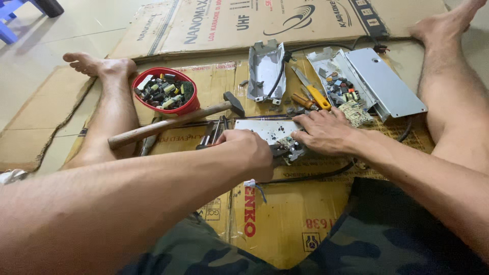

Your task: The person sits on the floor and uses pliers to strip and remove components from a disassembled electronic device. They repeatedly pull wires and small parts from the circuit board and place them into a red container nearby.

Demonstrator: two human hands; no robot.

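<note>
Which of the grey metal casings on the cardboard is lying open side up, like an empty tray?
The narrow casing straight behind the hammer head, with a black cable running out of it. The flat casing on the right lies closed side up.

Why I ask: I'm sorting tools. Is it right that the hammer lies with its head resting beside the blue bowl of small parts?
Not quite: the bowl is red, not blue. The head view shows the hammer lying with its head beside that bowl of small parts.
</note>
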